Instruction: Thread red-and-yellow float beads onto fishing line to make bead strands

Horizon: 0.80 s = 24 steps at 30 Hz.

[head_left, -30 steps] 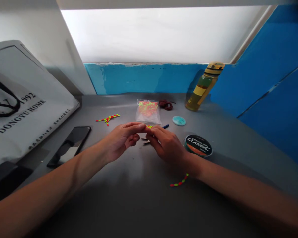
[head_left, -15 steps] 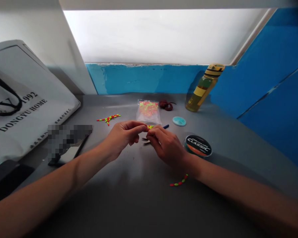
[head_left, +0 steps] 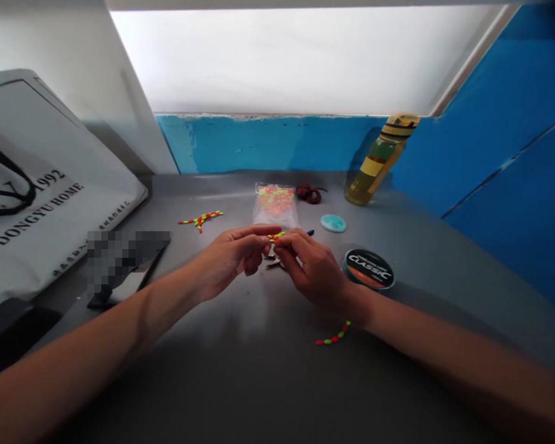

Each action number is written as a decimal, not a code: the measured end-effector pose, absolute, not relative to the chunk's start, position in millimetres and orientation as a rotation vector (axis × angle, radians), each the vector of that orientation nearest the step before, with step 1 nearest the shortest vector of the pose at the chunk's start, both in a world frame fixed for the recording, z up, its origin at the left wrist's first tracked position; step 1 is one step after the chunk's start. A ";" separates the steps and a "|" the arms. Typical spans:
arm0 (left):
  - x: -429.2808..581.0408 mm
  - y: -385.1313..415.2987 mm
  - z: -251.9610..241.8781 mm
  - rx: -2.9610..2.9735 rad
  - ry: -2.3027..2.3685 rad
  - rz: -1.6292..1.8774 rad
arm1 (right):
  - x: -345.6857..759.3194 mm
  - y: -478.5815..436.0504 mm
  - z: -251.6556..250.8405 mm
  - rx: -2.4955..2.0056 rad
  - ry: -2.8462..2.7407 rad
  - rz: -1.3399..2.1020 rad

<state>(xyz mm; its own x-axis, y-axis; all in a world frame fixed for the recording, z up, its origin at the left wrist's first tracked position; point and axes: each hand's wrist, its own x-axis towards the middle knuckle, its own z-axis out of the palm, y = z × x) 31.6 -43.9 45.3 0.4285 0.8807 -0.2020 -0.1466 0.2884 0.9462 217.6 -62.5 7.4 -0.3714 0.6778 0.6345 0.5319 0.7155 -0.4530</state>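
My left hand [head_left: 234,253] and my right hand [head_left: 312,265] meet over the middle of the grey table. Thumb and index finger of the left are brought close together at the tips, the index finger stretched along the top. The right pinches its fingertips beside them. What either pinch holds is too small to make out. Red and yellow-green oval beads [head_left: 275,236] show right at the fingertips; whether they are held or lie behind is unclear. Partly hidden below lies a metal tool [head_left: 272,264] with a blue handle end. A short bead strand [head_left: 335,339] rests near my right wrist.
Behind the hands lies a clear bag of beads [head_left: 276,206], beside a dark red cord bundle [head_left: 309,194]. More beads [head_left: 201,219] lie left. At right are a turquoise disc [head_left: 333,223], a line spool [head_left: 369,269] and a bottle [head_left: 374,166]. A white bag [head_left: 50,185] stands left.
My left fingertips have drawn slightly back from the right ones, and more of the beads between them shows. The view has shifted a little; the things on the table lie as before.
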 end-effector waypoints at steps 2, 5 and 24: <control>30.5 -41.3 43.8 1.038 0.885 0.837 | 218.3 -62.5 9.1 -0.910 -2.026 0.192; 25.1 -35.5 40.1 1.047 0.898 0.757 | 220.1 -59.5 9.9 -0.972 -1.913 0.160; 28.1 -40.5 28.5 1.663 0.760 0.691 | 217.8 -61.0 7.1 -0.905 -1.970 0.135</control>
<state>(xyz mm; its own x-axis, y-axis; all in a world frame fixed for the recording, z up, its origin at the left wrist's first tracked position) 28.1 -40.5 28.5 0.6204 0.7825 0.0525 0.1272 -0.1665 0.9778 217.8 -61.0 7.1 -0.2937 0.6430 0.7073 0.5404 0.7221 -0.4320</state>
